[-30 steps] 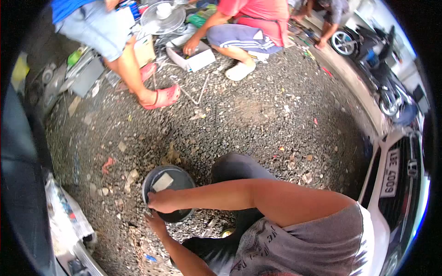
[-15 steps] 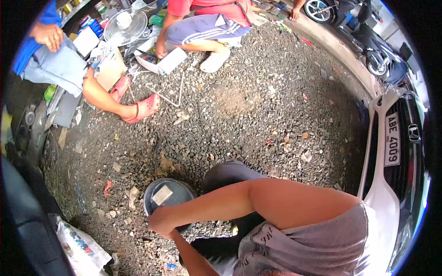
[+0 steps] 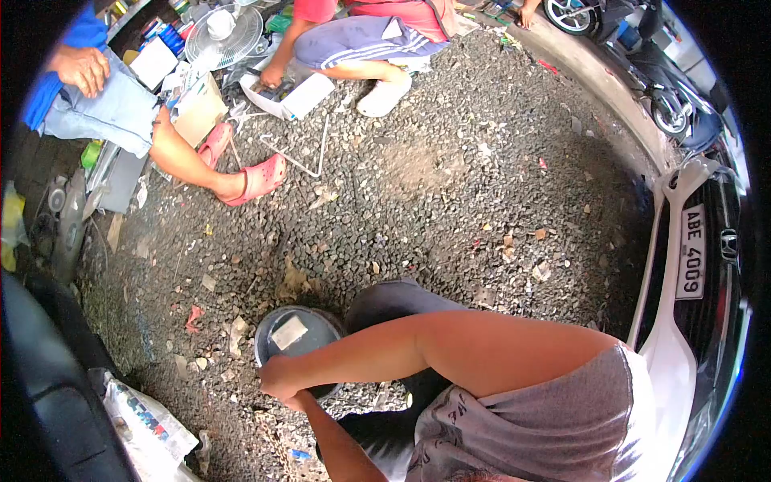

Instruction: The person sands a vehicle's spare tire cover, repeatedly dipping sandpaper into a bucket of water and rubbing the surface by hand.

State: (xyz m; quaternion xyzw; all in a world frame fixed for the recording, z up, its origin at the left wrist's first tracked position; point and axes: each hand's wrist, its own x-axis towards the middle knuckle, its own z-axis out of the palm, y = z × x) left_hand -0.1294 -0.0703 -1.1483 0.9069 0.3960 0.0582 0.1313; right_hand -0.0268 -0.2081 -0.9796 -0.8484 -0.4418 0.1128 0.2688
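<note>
A round dark basin (image 3: 321,328) rests on the gravel, with a pale beige rectangular block (image 3: 289,332) in it. My right hand (image 3: 279,376) is at the basin's lower left rim, closed, its fingertips turned away from view; what it holds I cannot make out. My left hand (image 3: 298,398) meets it just below, partly covered by it, and its fingers are hidden. My right forearm crosses over the basin and hides part of its inside. My bent knee (image 3: 385,301) is just right of the basin.
A person in red crouches with a hand in a white box (image 3: 308,96). Another person in pink clogs (image 3: 263,178) sits at the upper left near a fan (image 3: 222,36). A white car (image 3: 671,321) stands right, motorcycles (image 3: 662,88) upper right, a printed sack (image 3: 148,426) lower left.
My hands have come together at the basin's rim; a second ago my left hand was apart below it, fingers spread. The view has shifted, moving the other people toward the upper left.
</note>
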